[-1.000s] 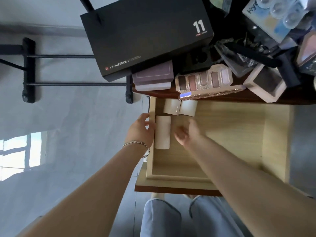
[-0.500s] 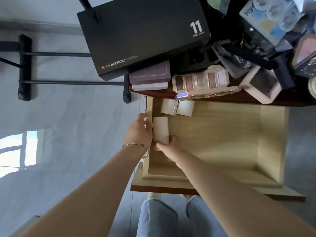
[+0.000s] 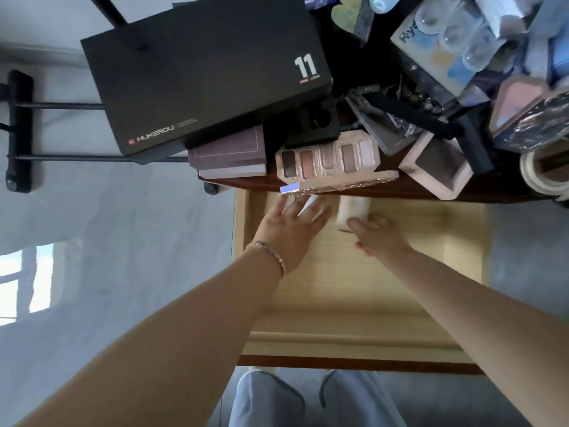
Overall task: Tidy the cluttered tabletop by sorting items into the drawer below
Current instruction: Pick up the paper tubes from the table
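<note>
Observer: Drawer (image 3: pixel 338 337) is pulled out under the tabletop (image 3: pixel 409 188). Left hand (image 3: pixel 289 226) has its fingers straight and fanned, lying over the small boxes (image 3: pixel 309 204) at 11 o'clock on the drawer floor. Right hand (image 3: pixel 378 235) is at 12 o'clock, with its thumb against the near end of the pale box (image 3: pixel 352 211).

Checker: Is the right hand grasping it?

Observer: Cannot tell, because motion blur smears those fingers. The pale box sits at the back of the drawer, just beside the small boxes on their 3 o'clock side.

Checker: Hazards from here?

Observer: These are judgements only. The eyeshadow palette (image 3: pixel 329 161) overhangs the table edge directly above both hands. A knuckle rising out of the drawer could tip it into the drawer or onto the floor. The black box (image 3: pixel 203 81) also juts past the edge at 10 o'clock, and the items behind are heaped, so a jolt to the table might start a slide. A further push could drive the pale box under the table lip, out of sight.

Checker: Differences from the earlier frames?

Observer: One second ago the left hand gripped the drawer's wall at 9 o'clock, and the pale box lay along that wall. Half a second ago the right hand was on it. Now the box is at the back, and the left hand has left the wall for the small boxes.
</note>
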